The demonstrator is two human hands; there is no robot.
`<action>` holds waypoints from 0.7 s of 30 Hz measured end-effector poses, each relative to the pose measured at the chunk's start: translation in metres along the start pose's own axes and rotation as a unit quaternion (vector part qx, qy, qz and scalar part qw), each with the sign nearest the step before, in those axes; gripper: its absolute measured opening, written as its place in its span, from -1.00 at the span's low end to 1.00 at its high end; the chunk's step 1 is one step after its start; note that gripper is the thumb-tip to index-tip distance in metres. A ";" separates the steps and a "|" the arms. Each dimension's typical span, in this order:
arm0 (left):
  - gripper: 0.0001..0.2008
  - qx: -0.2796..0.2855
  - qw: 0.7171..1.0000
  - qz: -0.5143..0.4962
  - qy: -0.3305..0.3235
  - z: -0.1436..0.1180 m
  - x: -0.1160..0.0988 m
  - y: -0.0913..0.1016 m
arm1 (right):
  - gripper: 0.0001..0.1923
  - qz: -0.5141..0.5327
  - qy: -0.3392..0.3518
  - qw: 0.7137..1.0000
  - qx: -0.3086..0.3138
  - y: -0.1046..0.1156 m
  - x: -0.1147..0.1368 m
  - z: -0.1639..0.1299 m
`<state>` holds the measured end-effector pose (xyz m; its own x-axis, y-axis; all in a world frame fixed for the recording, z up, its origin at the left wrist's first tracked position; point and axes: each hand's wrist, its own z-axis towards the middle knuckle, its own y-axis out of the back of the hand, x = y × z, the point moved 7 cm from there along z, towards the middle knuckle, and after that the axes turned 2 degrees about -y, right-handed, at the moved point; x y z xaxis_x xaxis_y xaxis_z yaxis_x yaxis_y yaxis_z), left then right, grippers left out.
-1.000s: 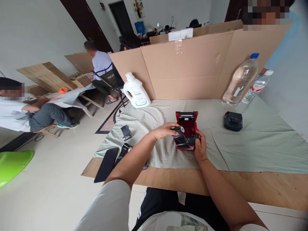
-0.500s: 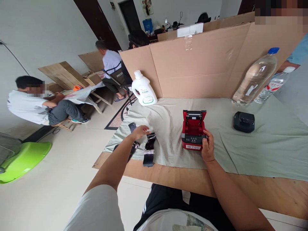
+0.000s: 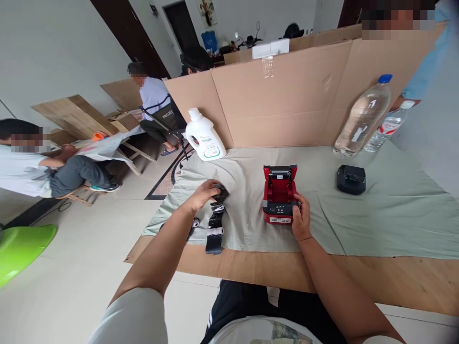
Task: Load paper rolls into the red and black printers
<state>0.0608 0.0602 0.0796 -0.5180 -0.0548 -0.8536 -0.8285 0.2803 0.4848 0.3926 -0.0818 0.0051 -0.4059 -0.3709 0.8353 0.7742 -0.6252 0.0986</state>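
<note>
Steadying an open red printer (image 3: 279, 193), pinching a black piece (image 3: 221, 193)
The printer stands on the cloth (image 3: 247, 177), the right hand (image 3: 301, 217) clamped on its four-o'clock edge. At its nine o'clock, the left hand (image 3: 203, 195) grips the piece, fingers closed. A black strip (image 3: 214, 244) lies at the piece's six o'clock, a dark case (image 3: 351, 180) at the printer's three.

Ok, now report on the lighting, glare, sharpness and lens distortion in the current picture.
Head view: soft light, only faint shadows on the cloth; head view: shiny glints on the black film strip; head view: large clear bottle leaning outward, likely wide-angle stretch; head view: red device fairly sharp, but the print on its label too small to read.
</note>
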 end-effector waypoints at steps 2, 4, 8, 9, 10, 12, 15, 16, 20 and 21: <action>-0.47 0.243 0.966 -0.070 -0.058 -0.024 -0.048 -0.054 | -0.57 -0.049 0.020 0.998 -0.013 0.003 0.008 0.001; -0.50 0.397 0.910 -0.058 -0.109 -0.049 -0.087 -0.095 | -0.52 -0.104 0.059 0.993 -0.020 0.006 0.021 0.003; -0.60 0.411 0.888 -0.025 -0.204 -0.045 -0.126 -0.148 | -0.42 -0.169 0.154 0.973 -0.008 0.004 0.048 0.003; -0.63 0.378 0.898 -0.004 -0.226 -0.035 -0.128 -0.158 | -0.41 -0.170 0.174 0.970 -0.004 0.003 0.053 0.002; -0.65 0.342 0.907 0.028 -0.243 -0.024 -0.129 -0.167 | -0.43 -0.169 0.191 0.967 -0.001 0.003 0.057 0.001; -0.69 0.267 0.920 0.124 -0.259 -0.002 -0.125 -0.181 | -0.54 -0.165 0.215 0.962 0.009 0.002 0.064 0.000; -0.69 0.174 0.907 0.294 -0.246 0.020 -0.117 -0.197 | -0.72 -0.159 0.233 0.958 0.042 -0.001 0.069 -0.002; -0.69 0.153 0.896 0.341 -0.238 0.024 -0.116 -0.200 | -0.75 -0.155 0.236 0.958 0.050 -0.002 0.070 -0.002; -0.74 0.111 0.856 0.450 -0.229 0.029 -0.116 -0.214 | -0.74 -0.144 0.235 0.960 0.044 -0.001 0.069 -0.002; -0.76 0.110 0.851 0.460 -0.230 0.029 -0.118 -0.217 | -0.74 -0.144 0.232 0.961 0.040 -0.001 0.068 -0.002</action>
<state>0.3076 0.0336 0.0692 -0.7462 0.6504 -0.1418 -0.0324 0.1773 0.9836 0.3635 -0.1077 0.0610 -0.7672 -0.4690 0.4376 0.6250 -0.7000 0.3456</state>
